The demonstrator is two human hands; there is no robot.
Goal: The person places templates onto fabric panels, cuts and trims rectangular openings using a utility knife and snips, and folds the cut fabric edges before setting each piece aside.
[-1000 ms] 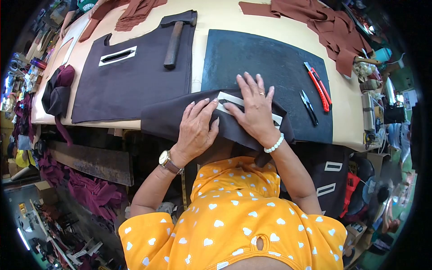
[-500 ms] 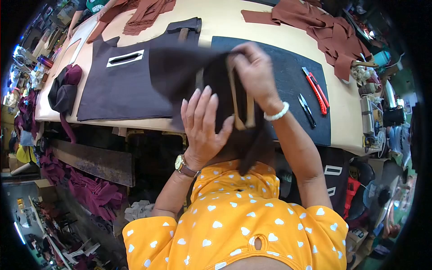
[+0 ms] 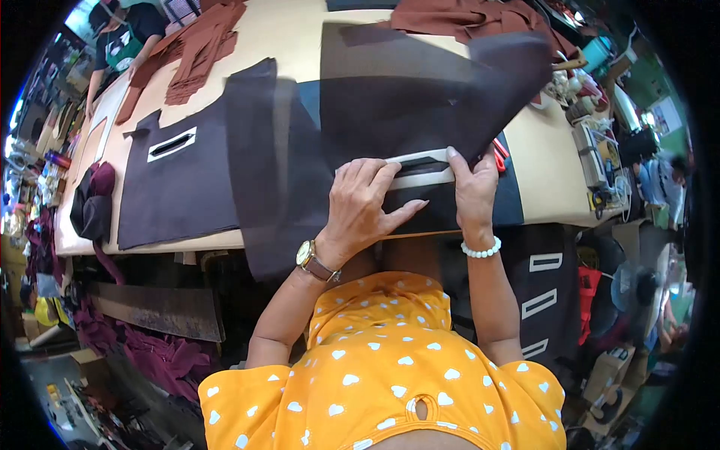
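A dark brown fabric panel (image 3: 405,90) spreads in front of me, its upper right part lifted and blurred by motion. Near its lower edge is a slot framed by a pale strip (image 3: 421,180). My right hand (image 3: 475,191) grips the fabric at the right end of this slot, thumb on top. My left hand (image 3: 364,199) rests its fingers at the slot's left end, thumb stretched away from them. To the left lies another dark brown panel (image 3: 180,195) with a similar pale-framed slot (image 3: 172,144). Blurred dark fabric (image 3: 277,172) hangs between the two panels.
A red utility knife (image 3: 500,156) shows partly beside my right hand on the dark cutting mat (image 3: 510,196). Rust-brown fabric pieces (image 3: 202,67) lie at the back left. Another person (image 3: 124,41) stands at the far left. Dark and maroon cloth (image 3: 94,199) sits at the table's left edge.
The panel has been turned and spread out away from me, its slot now lying crosswise. My right hand has come down and nearer; my left hand has moved onto the slot's left end.
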